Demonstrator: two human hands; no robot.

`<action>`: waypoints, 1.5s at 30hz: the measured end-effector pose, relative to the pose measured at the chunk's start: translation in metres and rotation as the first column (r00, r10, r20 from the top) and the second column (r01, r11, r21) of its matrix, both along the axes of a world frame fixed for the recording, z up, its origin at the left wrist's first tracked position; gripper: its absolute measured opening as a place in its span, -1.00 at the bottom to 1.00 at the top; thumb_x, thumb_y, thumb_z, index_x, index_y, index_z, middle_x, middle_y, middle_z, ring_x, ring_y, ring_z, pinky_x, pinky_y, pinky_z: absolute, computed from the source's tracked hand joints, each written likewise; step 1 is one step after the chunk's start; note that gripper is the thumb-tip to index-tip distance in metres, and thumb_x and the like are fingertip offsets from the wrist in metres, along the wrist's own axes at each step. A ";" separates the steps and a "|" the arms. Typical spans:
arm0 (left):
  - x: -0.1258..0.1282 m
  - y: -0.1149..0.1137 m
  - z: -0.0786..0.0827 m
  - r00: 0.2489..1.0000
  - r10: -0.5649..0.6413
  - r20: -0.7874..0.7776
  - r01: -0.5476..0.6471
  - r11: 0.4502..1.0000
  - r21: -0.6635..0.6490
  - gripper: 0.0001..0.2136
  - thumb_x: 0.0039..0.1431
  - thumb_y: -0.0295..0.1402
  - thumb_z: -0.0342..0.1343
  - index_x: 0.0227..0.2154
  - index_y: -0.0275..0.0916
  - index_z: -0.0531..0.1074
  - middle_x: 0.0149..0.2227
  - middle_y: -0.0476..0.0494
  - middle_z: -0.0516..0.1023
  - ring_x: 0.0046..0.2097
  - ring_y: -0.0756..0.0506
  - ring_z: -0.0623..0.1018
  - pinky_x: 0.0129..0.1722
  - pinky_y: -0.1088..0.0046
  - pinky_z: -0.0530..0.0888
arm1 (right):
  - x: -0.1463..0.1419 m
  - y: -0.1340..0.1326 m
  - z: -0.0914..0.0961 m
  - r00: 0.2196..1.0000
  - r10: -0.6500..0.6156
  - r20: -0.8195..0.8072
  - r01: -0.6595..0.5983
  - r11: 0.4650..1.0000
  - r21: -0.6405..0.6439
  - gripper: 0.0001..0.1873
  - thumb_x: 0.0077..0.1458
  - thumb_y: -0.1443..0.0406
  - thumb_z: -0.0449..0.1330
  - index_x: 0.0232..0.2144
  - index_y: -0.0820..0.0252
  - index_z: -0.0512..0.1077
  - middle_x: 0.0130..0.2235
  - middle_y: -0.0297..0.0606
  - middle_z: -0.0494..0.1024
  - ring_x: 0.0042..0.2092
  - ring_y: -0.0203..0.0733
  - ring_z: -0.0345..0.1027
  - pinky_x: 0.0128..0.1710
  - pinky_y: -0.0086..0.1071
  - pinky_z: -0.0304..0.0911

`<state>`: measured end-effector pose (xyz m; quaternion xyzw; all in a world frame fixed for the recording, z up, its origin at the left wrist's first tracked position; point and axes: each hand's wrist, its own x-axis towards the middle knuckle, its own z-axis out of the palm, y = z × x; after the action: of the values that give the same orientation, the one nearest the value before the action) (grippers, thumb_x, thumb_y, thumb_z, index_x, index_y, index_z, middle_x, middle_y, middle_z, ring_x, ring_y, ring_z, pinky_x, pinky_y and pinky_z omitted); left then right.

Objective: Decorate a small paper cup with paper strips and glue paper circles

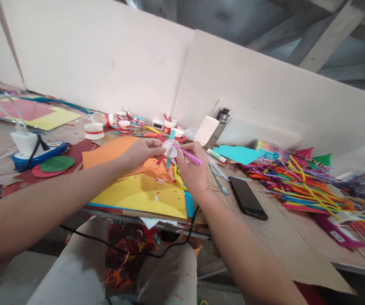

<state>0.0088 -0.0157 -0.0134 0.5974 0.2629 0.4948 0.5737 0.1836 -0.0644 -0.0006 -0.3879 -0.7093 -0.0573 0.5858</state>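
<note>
My left hand [142, 151] is closed on a small round white paper craft [170, 149] with coloured strips sticking out from it, held above the table. My right hand [192, 167] grips a pink pen [190, 157], its tip touching the round white piece. Under both hands lie yellow [138, 195] and orange [112, 154] paper sheets with small paper scraps on them.
A black phone [247, 197] lies right of my right hand. A heap of coloured pipe cleaners [306, 186] fills the right side. Paper cups [94, 131], a stack of white cups [206, 130], a glue stick [216, 155] and a teal sheet [238, 153] sit behind. A charger [23, 142] is at left.
</note>
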 end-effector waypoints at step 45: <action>0.001 -0.003 0.003 1.000 0.007 -0.006 -0.007 1.000 -0.006 -0.73 -0.11 -0.20 0.38 -0.47 -0.30 0.52 -0.43 -0.08 0.52 -0.37 -0.01 0.45 -0.37 0.46 0.38 | 0.000 0.000 0.000 1.000 -0.011 0.026 0.011 1.000 -0.010 -0.89 0.15 0.26 0.18 -0.41 0.13 0.37 -0.41 -0.31 0.48 -0.32 -0.20 0.37 -0.27 -0.26 0.26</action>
<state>0.0094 -0.0186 -0.0102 0.5963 0.2684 0.4942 0.5729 0.1839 -0.0648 -0.0008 -0.3941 -0.7148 -0.0618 0.5744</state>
